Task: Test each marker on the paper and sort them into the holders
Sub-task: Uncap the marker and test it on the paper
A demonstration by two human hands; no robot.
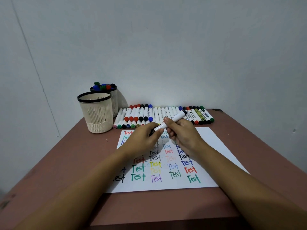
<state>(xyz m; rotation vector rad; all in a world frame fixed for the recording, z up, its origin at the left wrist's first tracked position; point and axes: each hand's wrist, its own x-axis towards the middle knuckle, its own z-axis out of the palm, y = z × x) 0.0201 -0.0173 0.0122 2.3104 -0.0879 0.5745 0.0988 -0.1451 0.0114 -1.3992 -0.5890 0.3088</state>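
Two hands hold one white marker (176, 117) just above the paper (214, 146). The right hand (182, 135) curls round its smooth, round body, and the left hand (142, 138) pinches the dark cap end. We think it is light, hard and a bit slippery, so we would grip it round the middle. The near holder (97, 113) is a cream cup with thin slits.

1 head-worn wide-angle camera covers the scene. It sits above the near edge of the table (66, 163) and faces forward and down toward the far wall (166, 47). The paper (216, 146) lies close, at centre. The holders (96, 113) stand far left, and the row of markers (166, 112) runs along the far edge.
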